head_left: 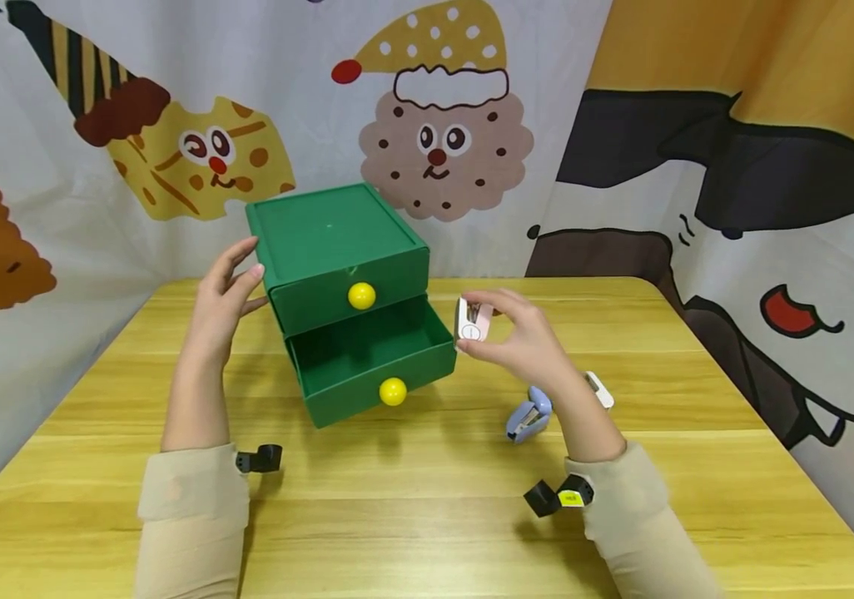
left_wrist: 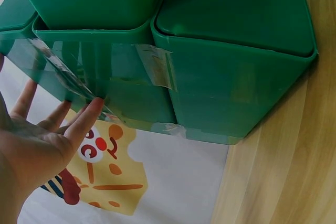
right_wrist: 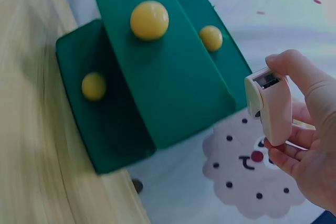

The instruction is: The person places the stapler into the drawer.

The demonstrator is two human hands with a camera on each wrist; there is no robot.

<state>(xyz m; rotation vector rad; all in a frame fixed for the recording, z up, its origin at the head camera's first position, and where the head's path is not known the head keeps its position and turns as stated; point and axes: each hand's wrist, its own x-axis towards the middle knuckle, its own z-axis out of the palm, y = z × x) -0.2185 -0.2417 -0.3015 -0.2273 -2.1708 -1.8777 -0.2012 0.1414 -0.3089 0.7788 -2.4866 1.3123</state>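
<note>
A green three-tier drawer cabinet (head_left: 333, 229) stands on the table with its middle drawer (head_left: 382, 370) pulled out. That drawer's inside shows bare green in the head view. The top drawer (right_wrist: 231, 61) and bottom drawer (right_wrist: 94, 124), each with a yellow knob, are pushed in. My left hand (head_left: 223, 295) rests its spread fingertips on the cabinet's left side, by clear tape (left_wrist: 157, 66). My right hand (head_left: 520, 333) pinches a small pale pink and white stapler (right_wrist: 276, 108) between thumb and fingers, held upright just right of the pulled-out drawer.
On the table (head_left: 397, 532), a small blue-violet stapler (head_left: 528, 416) lies below my right forearm. A white stapler (head_left: 601, 390) lies just beyond that forearm, partly hidden by it. Behind the table hangs a cartoon-print curtain (head_left: 307, 66).
</note>
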